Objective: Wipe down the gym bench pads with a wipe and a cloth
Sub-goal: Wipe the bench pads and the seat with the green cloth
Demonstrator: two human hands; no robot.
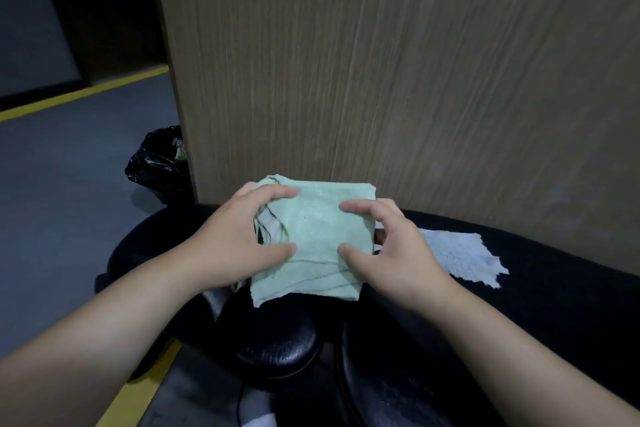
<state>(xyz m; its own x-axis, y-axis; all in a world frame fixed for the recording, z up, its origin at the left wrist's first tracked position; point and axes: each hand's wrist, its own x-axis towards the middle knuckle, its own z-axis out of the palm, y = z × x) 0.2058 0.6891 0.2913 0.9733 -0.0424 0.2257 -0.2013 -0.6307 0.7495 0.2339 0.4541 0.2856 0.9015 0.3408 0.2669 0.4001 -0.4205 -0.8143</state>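
Closest in, a round black vinyl cushion (277,347) sits low between the person's bare forearms. Just above it both hands hold a folded pale green terry cloth (318,236). The left hand (239,239) has its grip closed on the cloth's left side, fingers curled over the upper edge and thumb pressed on the lower part. The right hand (391,250) grips the right side the same way, thumb and forefinger bent onto the fabric. The cloth hangs slightly at its near corner, over the gap between the cushions. To the right of it a crumpled white wipe (460,253) lies flat on the long black vinyl pad (554,288), touching neither hand. Beyond stands a tall brown wood-grain panel (381,63). At its left edge a black plastic rubbish bag (159,163) sits on the grey floor (69,201). A yellow painted stripe (83,94) crosses farther back.
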